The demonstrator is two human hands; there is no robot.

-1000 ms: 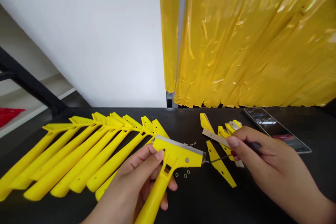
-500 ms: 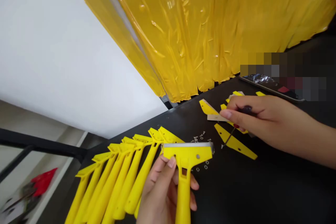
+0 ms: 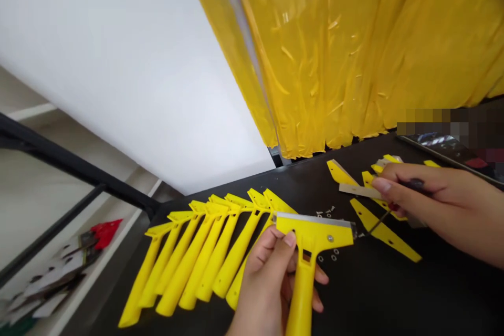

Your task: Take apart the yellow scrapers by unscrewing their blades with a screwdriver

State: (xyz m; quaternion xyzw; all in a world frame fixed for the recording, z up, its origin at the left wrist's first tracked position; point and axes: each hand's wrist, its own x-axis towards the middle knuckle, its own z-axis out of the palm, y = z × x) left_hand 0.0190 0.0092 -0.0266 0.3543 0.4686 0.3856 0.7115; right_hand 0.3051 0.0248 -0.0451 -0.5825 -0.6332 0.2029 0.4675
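Head view: at 8 o'clock, a white shelf (image 3: 100,269) holds one red thing (image 3: 106,233) and a blurry pile (image 3: 59,278) that I cannot count. At 7 o'clock, eight yellow handles (image 3: 187,263), by my count, lie side by side on the black table (image 3: 374,299). One yellow scraper (image 3: 315,235) is at 5 o'clock in the left hand (image 3: 263,278); the thumb presses on its wide head, and two fingertips poke out past its stem. Between 3 and 4 o'clock, the right hand (image 3: 437,205) pinches one flat metal strip (image 3: 354,190) with thumb and finger, and it also holds one screwdriver (image 3: 380,220). One tiny screw (image 3: 361,235) is just by the tip; I cannot tell if they touch. Three small nuts (image 3: 321,259) are near the scraper. At 4 o'clock, two yellow plates (image 3: 386,231) lie beside a heap partly hidden by the right hand.
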